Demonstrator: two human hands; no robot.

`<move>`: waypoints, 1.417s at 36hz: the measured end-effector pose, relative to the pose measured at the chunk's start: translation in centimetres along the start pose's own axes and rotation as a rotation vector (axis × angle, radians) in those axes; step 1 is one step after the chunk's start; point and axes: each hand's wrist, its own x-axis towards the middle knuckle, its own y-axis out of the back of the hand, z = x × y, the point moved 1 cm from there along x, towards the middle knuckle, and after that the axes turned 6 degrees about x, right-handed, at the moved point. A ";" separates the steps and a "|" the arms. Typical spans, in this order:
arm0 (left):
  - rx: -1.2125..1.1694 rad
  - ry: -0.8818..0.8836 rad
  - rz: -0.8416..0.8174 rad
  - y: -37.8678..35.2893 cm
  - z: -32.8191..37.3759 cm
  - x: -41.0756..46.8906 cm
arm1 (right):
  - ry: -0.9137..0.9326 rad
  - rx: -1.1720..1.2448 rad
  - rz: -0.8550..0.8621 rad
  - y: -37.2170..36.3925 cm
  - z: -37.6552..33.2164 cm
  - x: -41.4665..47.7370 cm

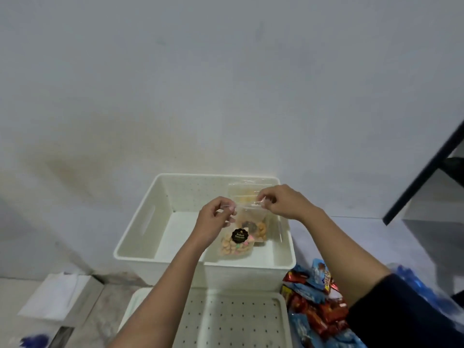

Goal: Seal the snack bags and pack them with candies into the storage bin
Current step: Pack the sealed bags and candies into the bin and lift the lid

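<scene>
Over the right half of the white storage bin (160, 204) a clear snack bag (237, 244) of small biscuits hangs by its top edge; the left hand (213, 221) pinches the top corner at 9 o'clock between thumb and fingertips, with the other fingers loosely curled; the right hand (282, 202) pinches the opposite corner at 3 o'clock in the same manner. I think the two hands pull apart so that the closing strip stays straight and flat, because a slack strip is difficult to press shut; whether the strip is already closed, I cannot tell. Holding the bag above the bin makes sense too; once it is sealed, it only needs to go down.

Inside the bin, at about 1 o'clock, a second bag (247, 190) leans on the back wall; the left half of the floor is bare, so nothing blocks the way down. Outside, the candies (317, 307) in red and blue wrappers lie in a heap at 5 o'clock of the bin, partly under the right forearm, not yet packed. A white perforated lid (226, 320) lies at 6 o'clock, near the front wall; a white folded sheet (54, 296) lies at 8 o'clock; a dark frame (426, 172) rises at 3 o'clock, well apart from the hands.
</scene>
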 end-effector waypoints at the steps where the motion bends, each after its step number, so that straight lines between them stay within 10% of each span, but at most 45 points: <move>1: 0.006 0.025 -0.022 -0.5 -0.8 0.2 | -0.012 -0.029 -0.033 -0.4 0.8 0.0; 15: 0.233 0.282 -0.069 -6.2 -5.0 3.4 | -0.051 -0.024 0.056 -2.5 5.0 2.5; 38: 0.634 -0.014 0.276 -7.6 -0.5 1.6 | -0.083 0.163 0.301 -2.3 4.3 -1.9; 51: 0.275 -0.195 -0.118 -25.9 5.3 -5.4 | -0.331 0.243 0.744 6.8 13.4 -21.7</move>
